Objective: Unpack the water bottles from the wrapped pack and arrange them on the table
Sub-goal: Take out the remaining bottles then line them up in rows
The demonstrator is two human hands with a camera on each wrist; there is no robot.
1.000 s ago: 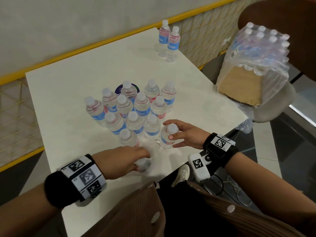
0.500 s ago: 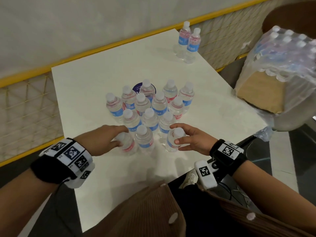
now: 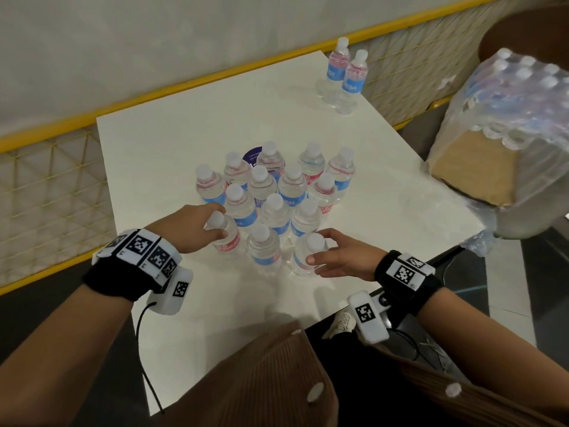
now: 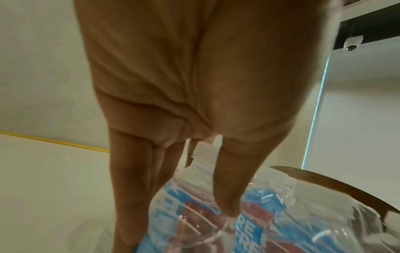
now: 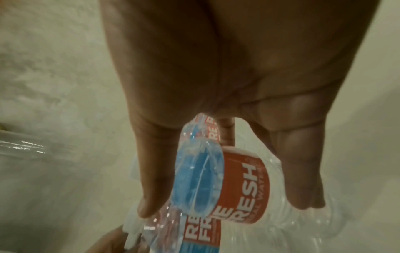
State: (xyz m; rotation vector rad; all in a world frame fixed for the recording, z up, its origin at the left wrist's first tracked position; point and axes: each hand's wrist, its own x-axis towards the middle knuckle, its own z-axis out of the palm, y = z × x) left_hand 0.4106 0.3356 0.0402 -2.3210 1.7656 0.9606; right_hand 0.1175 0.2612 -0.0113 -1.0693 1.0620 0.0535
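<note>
Our left hand [image 3: 197,229] has brought its bottle [image 3: 226,238] upright into the front row, while our right hand [image 3: 341,257] grips the near-edge bottle [image 3: 308,255] to square the cluster.

White square table [image 3: 172,143]. Cluster of upright water bottles [image 3: 278,192] mid-table, packed touching, in rough rows toward the near edge. Round dark sticker [image 3: 251,155] under the cluster's far side, mostly covered. Two more bottles [image 3: 345,75] standing together at the far right corner, well apart from the cluster.
</note>
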